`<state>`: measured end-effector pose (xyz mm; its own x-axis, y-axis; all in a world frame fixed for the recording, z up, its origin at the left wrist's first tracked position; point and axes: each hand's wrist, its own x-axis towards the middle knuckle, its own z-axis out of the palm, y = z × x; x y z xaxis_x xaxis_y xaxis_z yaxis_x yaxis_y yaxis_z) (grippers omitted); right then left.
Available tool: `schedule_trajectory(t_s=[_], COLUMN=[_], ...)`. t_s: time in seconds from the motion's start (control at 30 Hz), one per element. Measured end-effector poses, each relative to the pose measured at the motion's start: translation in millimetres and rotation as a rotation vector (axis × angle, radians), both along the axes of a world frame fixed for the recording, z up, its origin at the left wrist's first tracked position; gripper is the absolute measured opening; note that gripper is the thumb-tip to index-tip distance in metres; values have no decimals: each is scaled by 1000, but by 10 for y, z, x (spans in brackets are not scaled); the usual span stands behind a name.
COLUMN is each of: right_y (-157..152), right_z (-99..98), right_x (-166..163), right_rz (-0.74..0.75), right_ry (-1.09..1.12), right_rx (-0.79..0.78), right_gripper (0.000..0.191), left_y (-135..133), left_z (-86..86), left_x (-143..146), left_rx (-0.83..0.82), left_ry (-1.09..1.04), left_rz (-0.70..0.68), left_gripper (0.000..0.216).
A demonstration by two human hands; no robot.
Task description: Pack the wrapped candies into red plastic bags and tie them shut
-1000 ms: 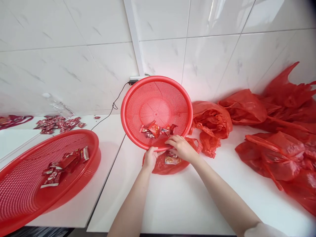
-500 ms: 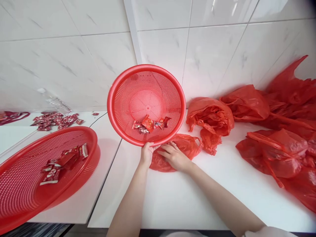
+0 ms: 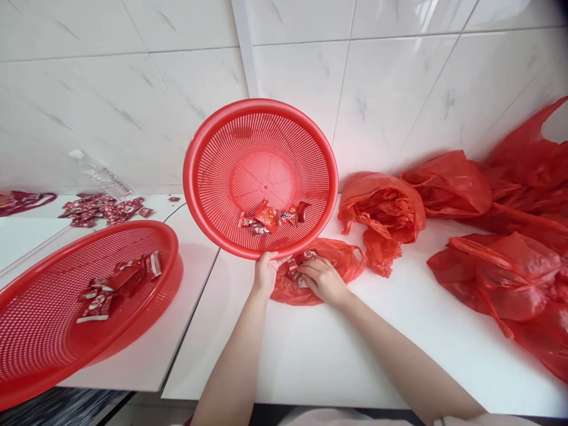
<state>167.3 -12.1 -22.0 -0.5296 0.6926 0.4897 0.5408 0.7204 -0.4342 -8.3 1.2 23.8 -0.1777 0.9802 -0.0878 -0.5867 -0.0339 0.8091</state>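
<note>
My left hand (image 3: 266, 275) grips the near rim of a round red mesh basket (image 3: 261, 177), tipped up so its inside faces me. Several small wrapped sweets (image 3: 268, 216) lie at the basket's lower side. Just right of that hand, my right hand (image 3: 326, 281) is closed with bent fingers over a few wrapped packets (image 3: 293, 266); how many it grips is hidden. Those packets lie at a red plastic bag (image 3: 344, 257) spread on the white table below the basket.
At left stands a larger red basket (image 3: 173, 260) holding several red packets (image 3: 126, 278). Behind it are a pile of small red packets (image 3: 89, 210) and a clear bottle (image 3: 104, 177) leaning at the wall. Crumpled red bags (image 3: 381, 204) and fuller ones (image 3: 510, 272) crowd the right.
Wrapped packets now show under my right hand, whose fingers have curled in and shifted slightly right. The held basket has come a little closer and higher in view.
</note>
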Motion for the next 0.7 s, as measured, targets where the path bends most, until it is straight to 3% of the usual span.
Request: schedule_trajectory(t_s=[0.5,0.7], right_y=[-10,-35], right_z=[37,83], right_x=[-51,-13], right_rz=[-64,-10], right_ry=[-185,-137], right_rx=[2,145], right_gripper=[35,36], left_y=[-26,-27], left_z=[38,41], left_x=[73,80], left_rx=[-22,-17], left_ry=[6,0], left_rz=[-44,-81], left_gripper=[18,22])
